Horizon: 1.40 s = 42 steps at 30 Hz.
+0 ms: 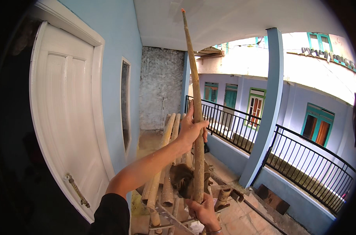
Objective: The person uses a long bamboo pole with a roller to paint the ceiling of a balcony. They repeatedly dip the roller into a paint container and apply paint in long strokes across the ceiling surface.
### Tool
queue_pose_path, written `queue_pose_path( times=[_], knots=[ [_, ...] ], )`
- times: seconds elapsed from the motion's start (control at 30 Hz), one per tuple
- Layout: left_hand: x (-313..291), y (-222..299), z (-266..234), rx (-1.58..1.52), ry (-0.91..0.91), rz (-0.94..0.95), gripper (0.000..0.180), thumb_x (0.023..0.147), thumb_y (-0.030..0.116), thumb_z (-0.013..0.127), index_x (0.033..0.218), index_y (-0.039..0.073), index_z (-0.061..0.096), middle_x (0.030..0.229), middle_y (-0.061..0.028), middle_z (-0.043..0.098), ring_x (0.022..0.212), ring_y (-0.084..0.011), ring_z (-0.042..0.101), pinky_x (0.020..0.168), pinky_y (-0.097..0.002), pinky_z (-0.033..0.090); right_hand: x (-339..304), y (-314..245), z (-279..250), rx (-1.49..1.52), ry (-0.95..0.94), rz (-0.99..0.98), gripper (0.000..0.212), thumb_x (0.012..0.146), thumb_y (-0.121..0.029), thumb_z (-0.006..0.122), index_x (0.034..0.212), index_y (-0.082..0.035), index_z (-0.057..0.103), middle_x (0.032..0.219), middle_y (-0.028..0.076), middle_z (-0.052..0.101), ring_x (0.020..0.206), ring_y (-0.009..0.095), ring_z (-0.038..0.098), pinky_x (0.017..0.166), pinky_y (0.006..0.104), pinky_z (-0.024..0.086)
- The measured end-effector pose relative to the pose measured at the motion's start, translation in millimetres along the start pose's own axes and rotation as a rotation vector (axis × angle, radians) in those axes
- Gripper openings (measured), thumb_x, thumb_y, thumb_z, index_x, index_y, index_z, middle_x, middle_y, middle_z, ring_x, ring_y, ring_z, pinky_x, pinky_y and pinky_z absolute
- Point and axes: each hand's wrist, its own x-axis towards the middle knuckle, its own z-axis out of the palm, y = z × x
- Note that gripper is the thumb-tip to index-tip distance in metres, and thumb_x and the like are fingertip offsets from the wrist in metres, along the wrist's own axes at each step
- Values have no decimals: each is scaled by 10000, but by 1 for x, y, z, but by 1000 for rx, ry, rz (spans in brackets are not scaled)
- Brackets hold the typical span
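Note:
A long bamboo pole [195,84] stands almost upright in front of me, narrowing to an orange tip near the ceiling. My left hand [193,127] is closed around its middle, thumb across the front and one finger stretched up along the side. Lower down, my right hand [203,209] grips the pole close to its thick bottom end; a band circles that wrist. Behind the pole, several bamboo poles [168,141] lie lengthwise side by side. A dark, crumpled item [181,176] is partly hidden by the pole I hold.
On the left are a white door [70,94] and a blue wall [117,31]. A blue pillar [266,105] and black railing [303,150] border the right side. Short bamboo pieces [225,196] and dark blocks [272,197] sit at floor level. The ceiling [232,19] is overhead.

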Motion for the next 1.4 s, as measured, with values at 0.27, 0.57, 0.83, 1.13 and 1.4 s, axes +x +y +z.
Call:
queue_pose_path(
  times=[0.27, 0.57, 0.83, 1.13, 1.4],
  knots=[
    [-99, 27, 56, -124, -41, -73, 934, 948, 7, 609, 1645, 319, 71, 779, -56, 578, 571, -177, 613, 524, -353, 549, -129, 15, -3, 22, 63, -85, 146, 900, -86, 684, 840, -68, 552, 623, -17, 525, 459, 71, 450, 417, 250, 348],
    [-92, 63, 36, -126, -14, 35, 927, 912, -10, 564, 1650, 281, 84, 736, -50, 577, 528, -139, 572, 480, -330, 541, -121, -6, 35, 120, -29, -143, 152, 897, -120, 693, 827, -68, 568, 595, -19, 507, 470, 83, 456, 428, 255, 345],
    [10, 70, -60, -96, 4, 40, 974, 840, -49, 535, 1651, 282, 109, 702, -48, 537, 493, -138, 537, 450, -322, 497, 7, -23, 85, 100, -154, -48, 178, 916, -63, 679, 809, -11, 547, 561, 22, 537, 434, 99, 497, 407, 273, 370],
    [204, 55, -186, -85, 8, 26, 832, 821, -38, 550, 1566, 218, 281, 698, -46, 518, 517, -151, 552, 470, -333, 495, 218, -52, 130, 93, -131, -103, 209, 871, -31, 655, 722, -59, 512, 577, 23, 491, 434, 119, 470, 405, 293, 370],
    [308, 48, -247, -34, 59, -9, 769, 841, -26, 560, 1527, 238, 333, 709, -24, 531, 525, -129, 544, 496, -337, 500, 333, -78, 145, 119, -140, -105, 183, 878, -28, 662, 805, -55, 496, 619, 13, 484, 462, 110, 462, 420, 293, 378]
  ],
)
